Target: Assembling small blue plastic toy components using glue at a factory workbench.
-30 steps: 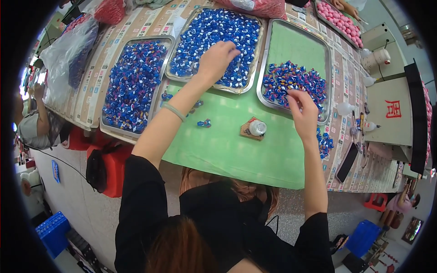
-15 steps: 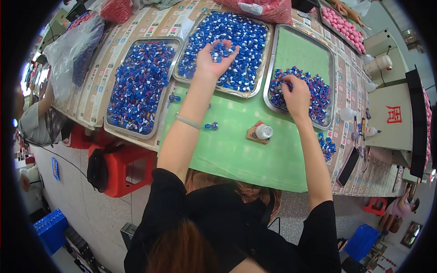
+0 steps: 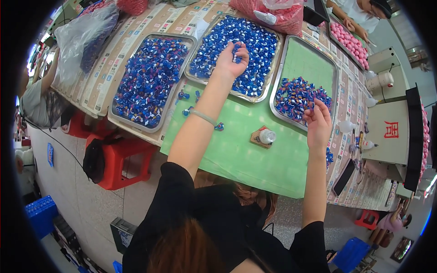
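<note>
My left hand (image 3: 233, 63) is over the middle tray (image 3: 259, 99), palm up with its fingers curled round several small blue-and-white pieces, mostly hidden in the palm. That tray is covered with like pieces (image 3: 255, 50). At the near edge of the right tray (image 3: 278, 113), my right hand (image 3: 318, 122) has its fingers bent and apart from the thumb; I see nothing held in it. Blue, red and white pieces (image 3: 296, 93) are heaped in that tray's near part, on a green lining. A few loose pieces (image 3: 219, 126) lie on the green sheet (image 3: 227, 154).
A left tray (image 3: 132, 125) holds more pieces. On the green sheet, a small clear bottle (image 3: 267, 136) stands on a brown pad. Right of it are a phone (image 3: 344, 176) and a squeeze bottle (image 3: 346, 126). Behind are a bag of red pieces (image 3: 273, 18) and another person's hands (image 3: 355, 27).
My left hand's fingers have curled up over the pieces in its palm. My right hand has drawn back from the heap toward the near edge, its fingers lifting. The view has shifted slightly.
</note>
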The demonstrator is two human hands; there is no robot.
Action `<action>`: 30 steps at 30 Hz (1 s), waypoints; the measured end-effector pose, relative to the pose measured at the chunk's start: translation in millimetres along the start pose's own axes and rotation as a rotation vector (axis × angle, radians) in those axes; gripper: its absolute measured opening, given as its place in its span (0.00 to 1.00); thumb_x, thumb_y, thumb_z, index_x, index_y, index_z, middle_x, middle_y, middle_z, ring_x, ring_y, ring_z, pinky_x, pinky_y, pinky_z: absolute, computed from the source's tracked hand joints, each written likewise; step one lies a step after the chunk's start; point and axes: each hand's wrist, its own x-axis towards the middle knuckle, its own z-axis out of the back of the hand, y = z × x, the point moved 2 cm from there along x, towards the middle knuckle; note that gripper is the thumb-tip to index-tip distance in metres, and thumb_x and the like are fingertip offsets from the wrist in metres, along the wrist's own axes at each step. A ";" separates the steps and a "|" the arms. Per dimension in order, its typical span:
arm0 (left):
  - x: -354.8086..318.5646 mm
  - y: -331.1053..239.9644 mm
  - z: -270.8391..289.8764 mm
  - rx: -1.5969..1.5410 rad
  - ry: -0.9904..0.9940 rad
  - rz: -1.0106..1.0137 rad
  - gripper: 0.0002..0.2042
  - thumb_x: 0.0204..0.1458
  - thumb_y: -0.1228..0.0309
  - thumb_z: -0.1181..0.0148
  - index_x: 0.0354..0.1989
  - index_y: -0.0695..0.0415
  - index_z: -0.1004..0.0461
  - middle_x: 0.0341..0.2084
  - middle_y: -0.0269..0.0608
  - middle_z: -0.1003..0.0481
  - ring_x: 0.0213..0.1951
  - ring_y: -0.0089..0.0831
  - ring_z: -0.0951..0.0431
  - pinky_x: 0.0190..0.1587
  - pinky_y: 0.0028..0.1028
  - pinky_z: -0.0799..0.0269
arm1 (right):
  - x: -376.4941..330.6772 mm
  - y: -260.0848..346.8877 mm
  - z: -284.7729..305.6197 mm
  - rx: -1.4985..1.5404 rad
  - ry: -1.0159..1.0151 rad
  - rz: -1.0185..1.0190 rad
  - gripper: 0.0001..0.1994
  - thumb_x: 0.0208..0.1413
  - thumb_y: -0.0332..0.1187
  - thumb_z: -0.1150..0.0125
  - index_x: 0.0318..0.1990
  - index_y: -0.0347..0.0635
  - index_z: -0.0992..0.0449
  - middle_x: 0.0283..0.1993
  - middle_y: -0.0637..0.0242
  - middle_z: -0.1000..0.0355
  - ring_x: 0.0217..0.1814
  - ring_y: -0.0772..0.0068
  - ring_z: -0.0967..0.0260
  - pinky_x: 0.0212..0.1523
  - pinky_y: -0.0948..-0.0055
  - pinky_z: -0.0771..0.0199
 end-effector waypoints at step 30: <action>-194.9 116.2 57.1 0.507 -0.391 0.206 0.08 0.52 0.71 0.49 0.39 0.56 0.36 0.34 0.36 0.31 0.27 0.18 0.32 0.18 0.11 0.38 | -97.3 -15.7 -0.5 -0.094 0.120 -0.278 0.12 0.49 0.21 0.49 0.43 0.31 0.33 0.32 0.65 0.31 0.33 0.78 0.34 0.37 0.80 0.36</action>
